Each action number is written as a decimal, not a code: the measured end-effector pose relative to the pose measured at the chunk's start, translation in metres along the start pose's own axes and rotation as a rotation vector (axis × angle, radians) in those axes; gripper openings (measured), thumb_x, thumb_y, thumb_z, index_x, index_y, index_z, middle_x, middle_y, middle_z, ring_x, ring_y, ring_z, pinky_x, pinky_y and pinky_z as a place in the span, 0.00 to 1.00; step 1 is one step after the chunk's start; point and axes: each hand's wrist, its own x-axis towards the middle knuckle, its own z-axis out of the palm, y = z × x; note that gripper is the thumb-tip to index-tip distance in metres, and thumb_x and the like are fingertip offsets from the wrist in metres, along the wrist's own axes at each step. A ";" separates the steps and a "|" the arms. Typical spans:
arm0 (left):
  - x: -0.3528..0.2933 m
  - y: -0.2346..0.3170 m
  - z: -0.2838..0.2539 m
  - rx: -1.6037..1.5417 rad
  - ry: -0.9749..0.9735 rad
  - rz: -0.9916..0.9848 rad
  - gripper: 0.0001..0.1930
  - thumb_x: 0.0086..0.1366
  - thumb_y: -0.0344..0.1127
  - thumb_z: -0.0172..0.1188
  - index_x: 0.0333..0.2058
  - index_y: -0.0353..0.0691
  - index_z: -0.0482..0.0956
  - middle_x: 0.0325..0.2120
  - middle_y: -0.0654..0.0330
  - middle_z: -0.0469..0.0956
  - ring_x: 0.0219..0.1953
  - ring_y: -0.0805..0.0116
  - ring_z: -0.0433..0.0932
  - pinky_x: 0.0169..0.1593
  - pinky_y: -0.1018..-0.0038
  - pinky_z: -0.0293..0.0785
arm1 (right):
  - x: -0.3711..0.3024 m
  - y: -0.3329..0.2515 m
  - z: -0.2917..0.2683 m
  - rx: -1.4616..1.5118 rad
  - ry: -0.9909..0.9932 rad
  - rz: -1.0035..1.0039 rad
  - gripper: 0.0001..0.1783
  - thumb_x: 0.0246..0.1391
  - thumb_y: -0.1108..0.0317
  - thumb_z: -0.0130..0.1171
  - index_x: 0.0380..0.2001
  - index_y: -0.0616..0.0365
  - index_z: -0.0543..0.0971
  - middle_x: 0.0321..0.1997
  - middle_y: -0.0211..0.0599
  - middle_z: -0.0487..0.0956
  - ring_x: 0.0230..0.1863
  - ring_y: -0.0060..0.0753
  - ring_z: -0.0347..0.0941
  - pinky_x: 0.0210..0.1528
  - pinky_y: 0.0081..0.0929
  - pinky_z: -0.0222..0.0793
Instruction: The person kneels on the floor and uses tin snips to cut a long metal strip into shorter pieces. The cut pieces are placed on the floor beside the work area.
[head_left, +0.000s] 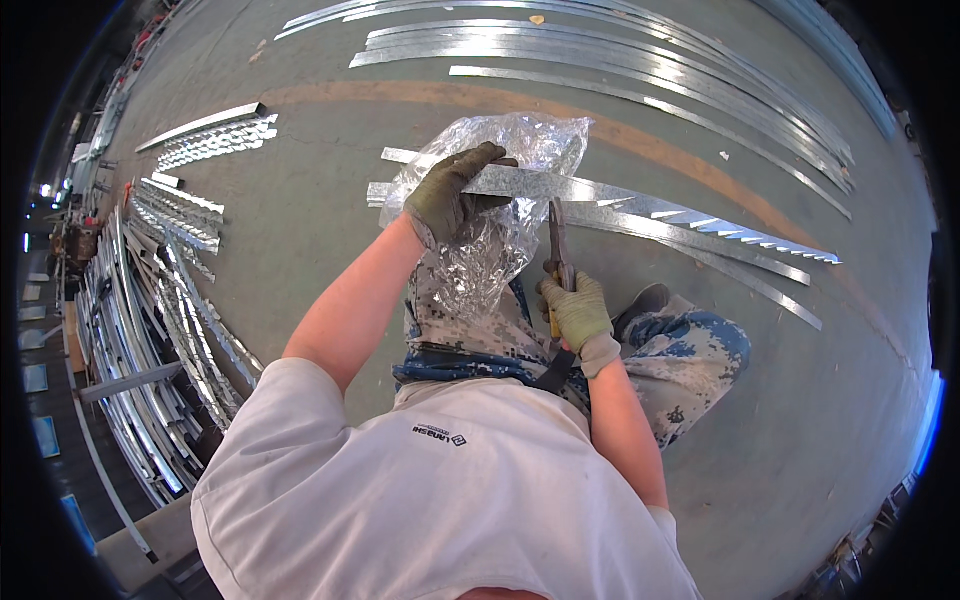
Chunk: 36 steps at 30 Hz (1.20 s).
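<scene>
My gloved left hand (447, 198) is closed around a long shiny metal strip (600, 192) above my lap. Along its right part the strip has a row of slanted cuts, with small pointed tabs standing along the near edge. Clear crinkled plastic film (480, 275) lies under my left hand and over my thigh. My gloved right hand (582, 312) grips a pair of tin snips (558, 235) by the handles. The snips point away from me, their tip close to the strip's near edge. More flat metal strips (700, 252) lie beneath the held one.
Several long metal strips (560, 45) lie across the green floor at the far side. Bundles of toothed strips (215, 142) rest at the far left. A big pile of metal strips (140, 390) sits at my left. An orange-brown line (690, 165) curves along the floor.
</scene>
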 end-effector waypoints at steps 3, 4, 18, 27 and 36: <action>-0.001 0.003 -0.007 0.001 -0.076 -0.079 0.20 0.89 0.43 0.58 0.70 0.41 0.81 0.67 0.57 0.82 0.58 0.55 0.91 0.56 0.61 0.94 | 0.000 -0.003 0.001 0.011 0.003 0.020 0.20 0.72 0.65 0.72 0.62 0.60 0.85 0.37 0.33 0.87 0.34 0.28 0.84 0.35 0.32 0.78; -0.001 0.005 -0.009 0.006 -0.106 -0.140 0.19 0.89 0.42 0.59 0.69 0.41 0.82 0.67 0.56 0.82 0.56 0.54 0.92 0.55 0.62 0.95 | 0.000 -0.005 0.001 -0.005 0.002 0.021 0.20 0.73 0.64 0.72 0.62 0.60 0.85 0.36 0.33 0.87 0.34 0.28 0.84 0.35 0.32 0.78; -0.004 0.001 -0.006 0.024 -0.018 -0.123 0.20 0.90 0.40 0.55 0.69 0.35 0.82 0.63 0.52 0.85 0.48 0.48 0.95 0.56 0.60 0.96 | -0.007 -0.008 0.009 -0.092 -0.085 0.103 0.14 0.77 0.58 0.70 0.51 0.59 0.88 0.36 0.31 0.87 0.33 0.23 0.76 0.38 0.31 0.74; -0.003 -0.003 -0.008 -0.001 -0.062 -0.063 0.20 0.90 0.39 0.55 0.68 0.31 0.81 0.70 0.53 0.79 0.50 0.48 0.94 0.60 0.56 0.96 | -0.005 -0.011 0.015 -0.118 -0.072 0.030 0.18 0.76 0.52 0.70 0.52 0.55 0.87 0.26 0.31 0.81 0.20 0.26 0.73 0.22 0.33 0.69; -0.005 -0.004 0.000 0.024 -0.027 -0.028 0.19 0.89 0.38 0.56 0.66 0.30 0.82 0.70 0.54 0.79 0.53 0.55 0.91 0.60 0.56 0.96 | -0.011 -0.021 0.015 -0.020 -0.100 0.079 0.18 0.80 0.50 0.67 0.45 0.56 0.84 0.22 0.31 0.79 0.14 0.25 0.68 0.15 0.30 0.61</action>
